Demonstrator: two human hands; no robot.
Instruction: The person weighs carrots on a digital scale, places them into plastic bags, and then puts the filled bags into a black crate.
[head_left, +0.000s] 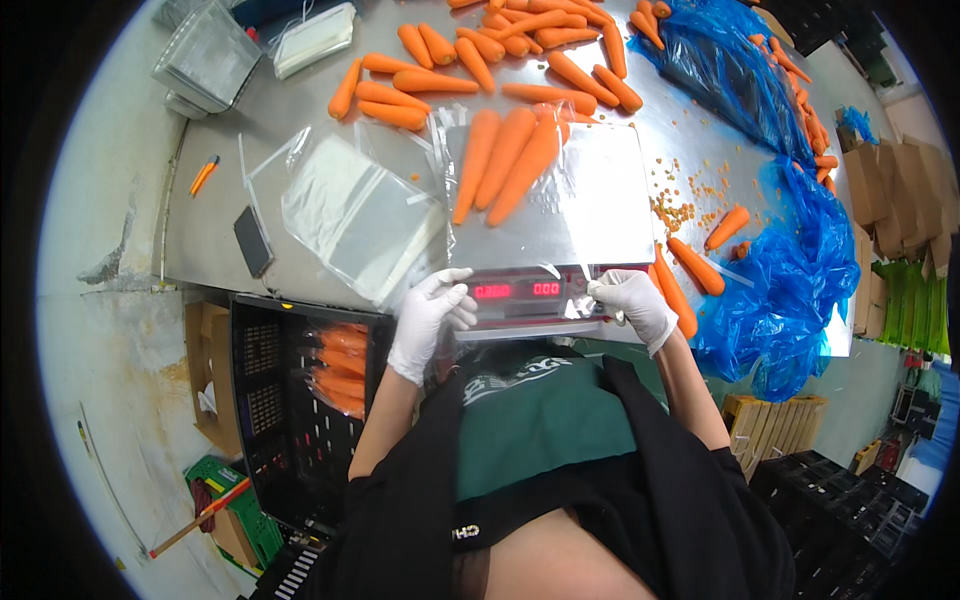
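Note:
A clear plastic bag with several large carrots (510, 165) lies on the metal plate of a weighing scale (610, 200). Its near end reaches toward the scale's front panel, where red digits glow. My left hand (425, 320), in a white glove, is closed at the panel's left end, its curled fingers seemingly on the bag's near edge. At the panel's right end, my gloved right hand (640, 307) pinches with thumb and fingertips; what it holds is too small to make out. Small white scraps (578, 306) show beside those fingertips.
Loose carrots (435, 85) cover the far table. Flat clear bags (360, 215), a phone (253, 241) and an orange cutter (204, 175) lie left. Blue plastic sheeting (780, 290) and carrot bits are right. Below left, a black crate (270, 400) holds bagged carrots.

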